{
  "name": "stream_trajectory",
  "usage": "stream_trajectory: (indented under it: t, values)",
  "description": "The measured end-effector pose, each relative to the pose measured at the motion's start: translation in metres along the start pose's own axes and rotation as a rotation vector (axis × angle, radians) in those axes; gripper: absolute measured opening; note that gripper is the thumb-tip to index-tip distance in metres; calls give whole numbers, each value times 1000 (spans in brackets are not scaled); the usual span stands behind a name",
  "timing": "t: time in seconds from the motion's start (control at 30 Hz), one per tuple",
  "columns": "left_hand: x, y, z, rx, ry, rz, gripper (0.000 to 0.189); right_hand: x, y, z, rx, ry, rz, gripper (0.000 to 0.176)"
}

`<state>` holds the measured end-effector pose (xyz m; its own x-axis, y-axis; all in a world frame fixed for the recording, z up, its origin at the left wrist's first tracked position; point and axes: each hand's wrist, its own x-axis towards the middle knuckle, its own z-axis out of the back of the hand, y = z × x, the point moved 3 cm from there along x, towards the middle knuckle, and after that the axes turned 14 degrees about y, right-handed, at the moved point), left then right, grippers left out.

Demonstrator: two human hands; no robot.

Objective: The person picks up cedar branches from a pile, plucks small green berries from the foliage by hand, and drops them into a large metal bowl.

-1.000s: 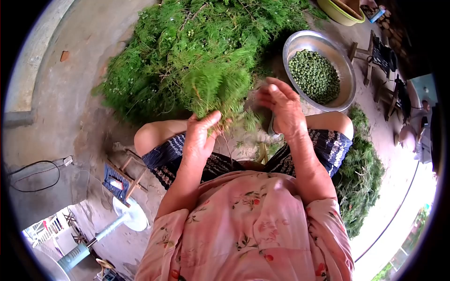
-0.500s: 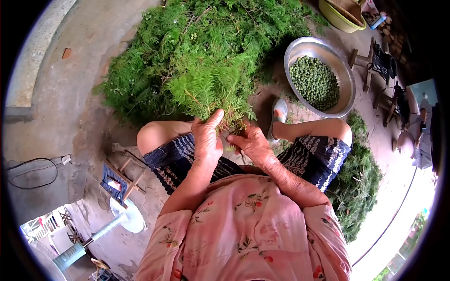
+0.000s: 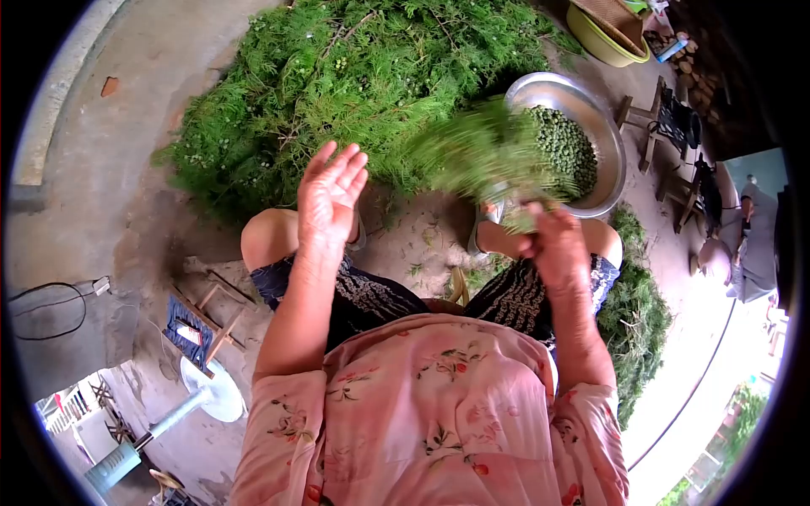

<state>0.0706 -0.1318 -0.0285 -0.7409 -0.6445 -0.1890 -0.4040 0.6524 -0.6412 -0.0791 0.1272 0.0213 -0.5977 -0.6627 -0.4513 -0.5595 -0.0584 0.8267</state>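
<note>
Gripping leafy conifer sprigs point(image 3: 485, 156), motion-blurred, in right hand point(image 3: 563, 249) at 1 o'clock, overlapping in view the 8 o'clock edge of the metal bowl point(image 3: 611, 169) of green berries point(image 3: 574, 152). Newly out of left hand point(image 3: 327, 202), open and empty at 11 o'clock, palm showing. Judged as one-handed handling now.

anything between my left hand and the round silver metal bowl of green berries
Yes: the feathery green sprig held by the right hand lies between the left hand and the bowl, hiding part of its left side.
</note>
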Motion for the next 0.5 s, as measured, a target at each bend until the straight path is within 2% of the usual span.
stream_trajectory:
  t: [0.07, 0.1, 0.13, 0.17, 0.2, 0.23, 0.27, 0.3, 0.33, 0.37, 0.4, 0.5]
  values:
    - [7, -11, 7, 36, -14, -12, 26, -9, 14, 45, 120, -172, 226, 20]
    - [12, -17, 12, 46, -12, -28, 25, -11, 12, 85, 191, -349, 326, 18]
    - [17, -23, 16, 47, -5, -46, 23, -24, 25, 109, 198, -227, 331, 17]
    - [22, -29, 19, 49, -36, -54, 21, -32, 22, 166, 196, -237, 347, 18]
    - [27, -34, 24, 34, -35, -64, 20, -49, 25, 200, 343, -25, 386, 18]
    - [32, -39, 28, 20, -35, -73, 19, -61, 20, 250, 368, -166, 513, 21]
    - [36, -44, 29, 13, -52, -87, 17, -78, 3, 323, 378, -157, 628, 28]
    - [40, -48, 32, 9, -62, -90, 16, -100, 8, 303, 533, -615, 617, 41]
    - [46, -51, 34, 0, -73, -94, 15, -116, 4, 297, 330, -854, 596, 51]
    - [51, -53, 37, -10, -83, -96, 15, -134, -17, 337, 466, -982, 523, 53]
    - [55, -55, 38, -9, -83, -92, 14, -145, -23, 337, 410, -1023, 493, 52]
    - [70, -54, 37, -23, -108, -44, 12, -145, -21, 298, 154, -1098, 524, 51]
